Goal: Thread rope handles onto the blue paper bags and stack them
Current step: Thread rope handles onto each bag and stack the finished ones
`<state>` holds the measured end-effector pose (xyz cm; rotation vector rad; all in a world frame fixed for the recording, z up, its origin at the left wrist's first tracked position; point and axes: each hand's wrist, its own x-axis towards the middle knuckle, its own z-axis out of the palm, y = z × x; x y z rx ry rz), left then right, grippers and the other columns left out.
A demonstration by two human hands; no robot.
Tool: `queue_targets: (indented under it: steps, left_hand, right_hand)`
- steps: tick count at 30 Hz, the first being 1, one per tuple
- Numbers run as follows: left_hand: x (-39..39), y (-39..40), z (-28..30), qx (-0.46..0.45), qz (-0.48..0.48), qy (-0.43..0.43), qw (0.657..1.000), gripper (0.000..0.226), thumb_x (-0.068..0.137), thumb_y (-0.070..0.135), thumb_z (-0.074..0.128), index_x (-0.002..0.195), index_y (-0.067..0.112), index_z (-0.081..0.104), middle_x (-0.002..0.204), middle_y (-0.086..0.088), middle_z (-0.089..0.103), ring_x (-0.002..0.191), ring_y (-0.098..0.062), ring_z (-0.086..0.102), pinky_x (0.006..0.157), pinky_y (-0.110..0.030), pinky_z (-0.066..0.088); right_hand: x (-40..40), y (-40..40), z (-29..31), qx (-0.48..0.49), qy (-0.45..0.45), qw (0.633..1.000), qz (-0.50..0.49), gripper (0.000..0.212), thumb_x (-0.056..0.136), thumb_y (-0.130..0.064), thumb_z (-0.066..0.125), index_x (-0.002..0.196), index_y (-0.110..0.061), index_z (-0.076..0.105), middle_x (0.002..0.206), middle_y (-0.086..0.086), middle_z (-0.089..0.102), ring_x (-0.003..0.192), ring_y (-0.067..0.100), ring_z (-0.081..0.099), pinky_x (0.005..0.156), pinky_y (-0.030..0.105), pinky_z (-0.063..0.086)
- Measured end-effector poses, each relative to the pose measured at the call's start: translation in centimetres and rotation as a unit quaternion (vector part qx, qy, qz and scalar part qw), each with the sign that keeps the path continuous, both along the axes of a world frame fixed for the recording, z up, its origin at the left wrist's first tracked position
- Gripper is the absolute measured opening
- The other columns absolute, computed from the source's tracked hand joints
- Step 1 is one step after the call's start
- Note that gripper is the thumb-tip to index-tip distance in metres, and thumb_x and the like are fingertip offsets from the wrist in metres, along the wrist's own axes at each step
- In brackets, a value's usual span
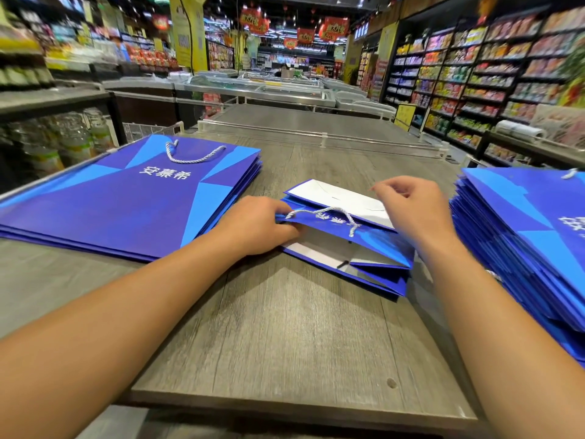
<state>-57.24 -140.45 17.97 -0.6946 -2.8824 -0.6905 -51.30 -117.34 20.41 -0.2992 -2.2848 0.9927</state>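
Bag in work: blue paper bag (364,239), partly opened, lying on the grey wood-grain table (285,337) between both hands, white lining showing.
Rope handle: twisted white cord (329,212) looped across the near panel, apparently threaded on that side already.
Left hand (256,226): fingers curled, pinching the bag's top edge right at the cord's left end.
Right hand (411,201): raised over the far flap, fingers bent as if pinching; whether anything sits between them, cannot tell.
Handling: probably light, stiff at the folds, easily creased or torn at the punched holes; cord soft and limp, likely to slip back out.
Where to hold: best at the reinforced top edge beside a hole, cord taken close to its tip.
Left stack: flat pile of bags (133,198) with a handle on top, near the left hand.
Right stack: taller pile (519,236) just beside the right forearm, crowding that side.
Beyond: supermarket shelves (474,77), well apart.
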Motion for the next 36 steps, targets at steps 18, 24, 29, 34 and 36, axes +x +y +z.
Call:
queue_targets:
  steps: [18, 24, 29, 34, 36]
  left_hand:
    - [-0.3, -2.5, 3.1, 0.297, 0.159, 0.070, 0.939, 0.032, 0.071, 0.055, 0.076, 0.067, 0.025, 0.069, 0.065, 0.007, 0.063, 0.074, -0.013, 0.059, 0.059, -0.028, 0.040]
    - [0.4, -2.7, 3.5, 0.335, 0.119, 0.099, 0.929, 0.021, 0.072, 0.045, 0.080, 0.081, 0.027, 0.072, 0.078, 0.016, 0.068, 0.082, -0.005, 0.064, 0.071, -0.024, 0.047]
    - [1.2, -2.7, 4.1, 0.428, 0.067, 0.154, 0.888, 0.033, 0.076, 0.038, 0.080, 0.103, 0.022, 0.070, 0.096, 0.011, 0.069, 0.088, -0.003, 0.065, 0.070, -0.008, 0.047]
    - [1.3, -3.1, 4.4, 0.489, 0.021, 0.138, 0.861, 0.050, 0.074, 0.034, 0.081, 0.119, 0.023, 0.061, 0.110, 0.011, 0.067, 0.101, 0.004, 0.061, 0.075, -0.013, 0.052]
    - [0.9, -3.2, 4.1, 0.487, 0.015, 0.118, 0.865, 0.062, 0.066, 0.050, 0.075, 0.122, 0.028, 0.059, 0.117, 0.013, 0.065, 0.106, 0.002, 0.060, 0.081, -0.019, 0.053]
  right_hand:
    - [-0.8, 2.6, -2.4, 0.062, -0.027, 0.995, 0.066, 0.061, 0.081, 0.002, 0.071, 0.135, -0.022, 0.056, 0.137, 0.006, 0.051, 0.127, 0.022, 0.048, 0.109, 0.039, 0.037]
    - [-1.5, 2.9, -2.9, 0.085, 0.022, 0.996, 0.028, 0.029, 0.080, -0.003, 0.075, 0.107, -0.012, 0.074, 0.113, 0.011, 0.069, 0.111, 0.028, 0.061, 0.084, 0.020, 0.035]
    - [-1.1, 3.2, -3.0, -0.002, 0.026, 0.998, -0.051, 0.025, 0.095, -0.029, 0.064, 0.097, -0.006, 0.072, 0.095, 0.017, 0.073, 0.092, 0.034, 0.067, 0.065, 0.029, 0.033]
    - [-0.1, 1.9, -1.6, -0.098, 0.093, 0.991, -0.015, 0.008, 0.098, -0.023, 0.058, 0.094, -0.018, 0.063, 0.087, 0.003, 0.067, 0.074, 0.014, 0.060, 0.060, 0.024, 0.042]
    - [0.3, 1.5, -1.1, -0.148, 0.129, 0.980, -0.017, 0.008, 0.099, -0.018, 0.057, 0.097, -0.018, 0.065, 0.086, -0.004, 0.066, 0.070, -0.004, 0.056, 0.055, 0.007, 0.039]
